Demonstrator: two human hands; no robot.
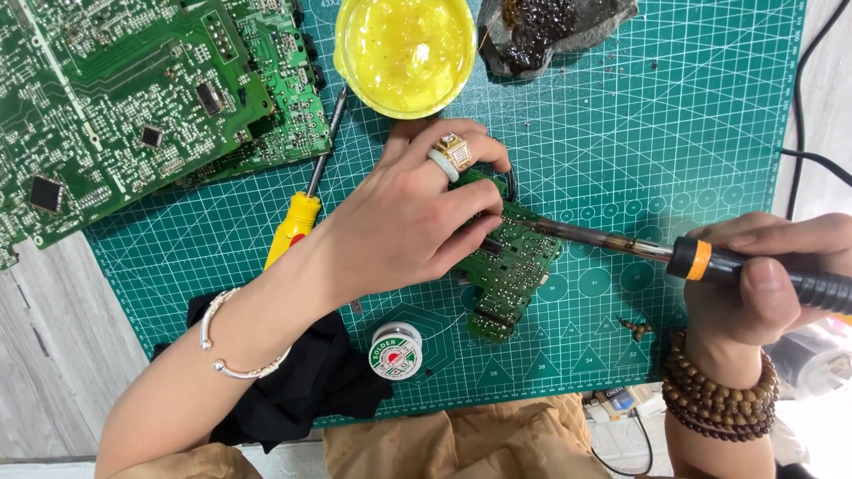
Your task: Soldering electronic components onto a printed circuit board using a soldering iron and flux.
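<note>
We see the left hand pressed palm-down on a small green circuit board, fingers curled over its upper edge, so its grip pins the board flat to the green cutting mat on the tabletop. A ring sits on one finger, a silver bangle on the wrist. The right hand is closed firmly round the black handle of a soldering iron, its orange collar just clear of the fingers; the metal barrel runs left, and its tip meets the board's upper edge beside the left fingertips. A beaded bracelet circles the right wrist. Near the board's lower end lies a solder spool, partly resting on black cloth. A yellow-handled screwdriver lies just left of the left hand. Above it stand a yellow tub of flux and a dark, crusted sponge. Larger green circuit boards overlap the mat's top-left corner.
</note>
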